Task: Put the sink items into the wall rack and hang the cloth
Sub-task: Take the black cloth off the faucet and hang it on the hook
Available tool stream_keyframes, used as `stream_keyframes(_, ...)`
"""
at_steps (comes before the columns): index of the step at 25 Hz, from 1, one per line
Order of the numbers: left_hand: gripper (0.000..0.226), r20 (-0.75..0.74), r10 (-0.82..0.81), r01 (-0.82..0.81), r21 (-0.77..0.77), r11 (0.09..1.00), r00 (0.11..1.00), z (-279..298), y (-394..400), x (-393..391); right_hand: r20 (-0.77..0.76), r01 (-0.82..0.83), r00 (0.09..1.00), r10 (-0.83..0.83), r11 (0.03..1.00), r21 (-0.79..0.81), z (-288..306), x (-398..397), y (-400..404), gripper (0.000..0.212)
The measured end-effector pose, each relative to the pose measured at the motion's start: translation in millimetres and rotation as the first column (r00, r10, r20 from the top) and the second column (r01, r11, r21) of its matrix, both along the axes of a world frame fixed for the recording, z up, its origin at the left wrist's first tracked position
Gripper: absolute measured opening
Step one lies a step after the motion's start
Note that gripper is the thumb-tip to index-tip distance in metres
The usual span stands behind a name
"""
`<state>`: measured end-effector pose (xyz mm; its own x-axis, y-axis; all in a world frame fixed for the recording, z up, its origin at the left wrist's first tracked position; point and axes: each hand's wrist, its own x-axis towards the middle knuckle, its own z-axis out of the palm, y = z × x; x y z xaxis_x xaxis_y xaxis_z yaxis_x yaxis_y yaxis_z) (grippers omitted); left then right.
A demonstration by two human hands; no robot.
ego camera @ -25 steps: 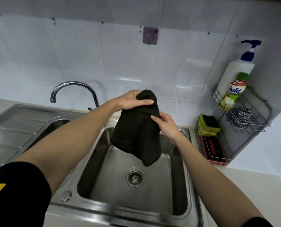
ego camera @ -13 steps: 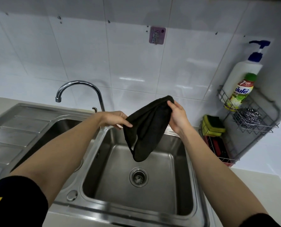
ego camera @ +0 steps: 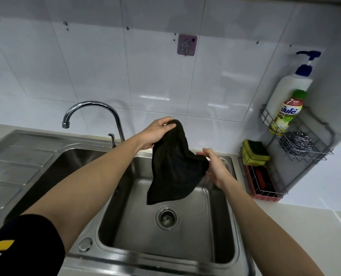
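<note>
A black cloth (ego camera: 173, 166) hangs over the right sink basin (ego camera: 221, 232). My left hand (ego camera: 155, 132) pinches its top corner. My right hand (ego camera: 215, 168) grips its right edge lower down. The wire wall rack (ego camera: 313, 154) at the right holds a white pump bottle (ego camera: 289, 90), a green-capped dish soap bottle (ego camera: 287, 114) and a steel scourer (ego camera: 297, 142). Below it sit yellow-green sponges (ego camera: 255, 152) and a red-rimmed lower basket (ego camera: 263, 197). A purple adhesive hook (ego camera: 187, 45) is stuck on the tiles above the sink.
A chrome faucet (ego camera: 98, 108) arches at the back left of the basin. A second basin and a ribbed drainboard (ego camera: 12, 172) lie to the left. The drain (ego camera: 167, 217) sits under the cloth. White tiled walls close the back and right.
The left hand has risen and taken the cloth's top corner. The right hand has dropped from the top to the cloth's right edge. The cloth now hangs spread between them.
</note>
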<state>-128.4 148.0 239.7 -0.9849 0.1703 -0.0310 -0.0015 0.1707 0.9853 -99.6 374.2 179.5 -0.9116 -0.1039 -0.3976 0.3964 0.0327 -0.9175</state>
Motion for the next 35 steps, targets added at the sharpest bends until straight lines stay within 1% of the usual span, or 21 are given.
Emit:
stream_keyframes(2, 0.012, 0.001, -0.085, 0.085, -0.032, 0.996, 0.996, 7, 14, -5, -0.063, -0.123, 0.99, 0.128, 0.989, 0.076, -1, 2, 1, 0.034)
stream_keyframes(3, 0.011, -0.001, -0.125, 0.125, -0.053, 0.991, 0.992, 9, 19, -6, -0.084, -0.177, 0.979, 0.186, 0.979, 0.102, -3, 2, 0, 0.032)
stream_keyframes(5, 0.011, -0.005, -0.209, 0.207, -0.115, 0.972, 0.978, 14, 25, -8, -0.141, -0.23, 0.96, 0.244, 0.967, 0.108, -3, 1, -4, 0.017)
stream_keyframes(6, 0.012, -0.004, -0.242, 0.239, -0.149, 0.959, 0.97, 16, 26, -9, -0.202, -0.233, 0.948, 0.246, 0.968, 0.089, -2, -1, -7, 0.01)
stream_keyframes(9, 0.011, -0.007, -0.281, 0.269, -0.257, 0.928, 0.96, 21, 22, -7, -0.345, -0.256, 0.906, 0.244, 0.967, 0.013, 3, -7, -16, 0.026)
stream_keyframes(11, 0.01, 0.007, -0.289, 0.276, -0.32, 0.906, 0.957, 23, 16, -6, -0.402, -0.255, 0.885, 0.237, 0.967, 0.009, 6, -10, -22, 0.024)
stream_keyframes(12, 0.012, 0.028, -0.293, 0.284, -0.341, 0.896, 0.956, 24, 12, -6, -0.414, -0.229, 0.886, 0.208, 0.973, -0.002, 7, -10, -26, 0.02)
stream_keyframes(14, 0.024, 0.1, -0.277, 0.294, -0.38, 0.877, 0.956, 25, -2, -6, -0.413, -0.155, 0.902, 0.127, 0.987, -0.035, 8, -11, -32, 0.013)
stream_keyframes(16, 0.034, 0.174, -0.235, 0.288, -0.418, 0.861, 0.956, 26, -19, -7, -0.411, -0.11, 0.908, 0.076, 0.992, -0.058, 8, -12, -36, 0.012)
stream_keyframes(18, 0.036, 0.194, -0.206, 0.271, -0.413, 0.87, 0.959, 25, -34, -7, -0.417, -0.097, 0.907, 0.06, 0.993, -0.069, 10, -13, -42, 0.012)
stream_keyframes(20, 0.035, 0.203, -0.2, 0.265, -0.375, 0.888, 0.958, 25, -45, -8, -0.412, -0.06, 0.911, 0.018, 0.994, -0.09, 13, -13, -45, 0.011)
stream_keyframes(22, 0.026, 0.206, -0.185, 0.248, -0.343, 0.906, 0.961, 25, -53, -7, -0.384, -0.01, 0.922, -0.044, 0.99, -0.138, 17, -14, -44, 0.013)
stream_keyframes(24, 0.015, 0.177, -0.141, 0.187, -0.278, 0.942, 0.974, 25, -56, -8, -0.35, 0.007, 0.934, -0.072, 0.983, -0.182, 21, -15, -39, 0.015)
stream_keyframes(26, 0.013, 0.118, -0.051, 0.067, -0.136, 0.988, 0.992, 26, -52, -9, -0.321, -0.011, 0.946, -0.05, 0.983, -0.184, 24, -15, -35, 0.014)
stream_keyframes(27, 0.014, 0.097, 0.008, -0.005, -0.029, 1.0, 0.995, 28, -46, -9, -0.31, -0.022, 0.95, -0.032, 0.986, -0.168, 25, -14, -34, 0.012)
stream_keyframes(29, 0.022, 0.108, 0.117, -0.137, 0.204, 0.969, 0.987, 31, -31, -9, -0.291, -0.054, 0.957, 0.014, 0.99, -0.131, 25, -13, -33, 0.008)
stream_keyframes(31, 0.035, 0.158, 0.169, -0.217, 0.372, 0.903, 0.973, 31, -14, -9, -0.278, -0.099, 0.959, 0.056, 0.984, -0.147, 23, -12, -32, 0.007)
stream_keyframes(33, 0.037, 0.172, 0.19, -0.248, 0.444, 0.861, 0.967, 29, 2, -7, -0.283, -0.129, 0.956, 0.079, 0.978, -0.165, 24, -12, -33, 0.016)
stream_keyframes(35, 0.026, 0.103, 0.2, -0.225, 0.409, 0.885, 0.974, 27, 11, -6, -0.32, -0.138, 0.943, 0.095, 0.984, -0.114, 25, -13, -33, 0.024)
